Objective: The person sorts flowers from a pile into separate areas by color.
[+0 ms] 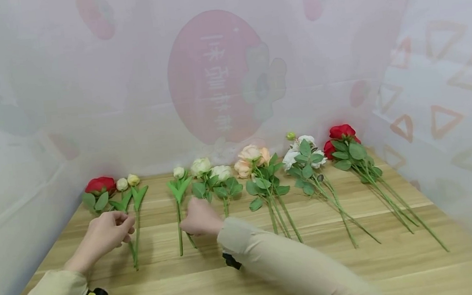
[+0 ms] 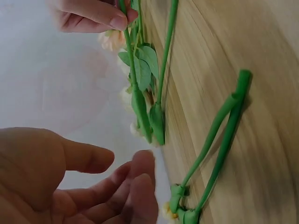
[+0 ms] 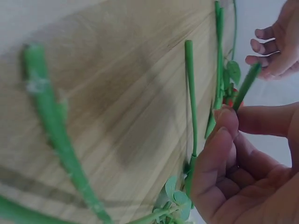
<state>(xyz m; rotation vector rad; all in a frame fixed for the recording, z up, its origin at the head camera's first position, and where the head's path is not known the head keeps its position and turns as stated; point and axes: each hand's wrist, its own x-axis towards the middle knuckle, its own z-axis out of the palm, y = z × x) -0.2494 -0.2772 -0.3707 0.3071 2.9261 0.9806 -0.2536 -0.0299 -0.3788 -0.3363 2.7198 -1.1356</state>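
My right hand [image 1: 202, 217] pinches the green stem [image 3: 247, 86] of an artificial tulip between thumb and fingertips, its end sticking up from the grip. Beside it lies another tulip stem [image 1: 180, 232], flat on the table. A white tulip bud [image 1: 178, 172] shows above the pair of green leaves. Over to the left, my left hand [image 1: 106, 234] hovers with loosely bent fingers and a gap between thumb and fingertips [image 2: 142, 163]. Two pale tulips lie next to it, one with a yellowish bud [image 1: 133, 179], their stems [image 2: 217, 154] meeting at the lower ends.
A red rose [image 1: 100, 184] lies at the far left. Rightward of my right hand, cream roses [image 1: 201, 166], peach roses [image 1: 250, 153], white flowers [image 1: 305, 147] and red roses [image 1: 342, 132] lie along the back of the wooden table [image 1: 248, 287]. Printed white cloth walls [image 1: 137, 81] surround it.
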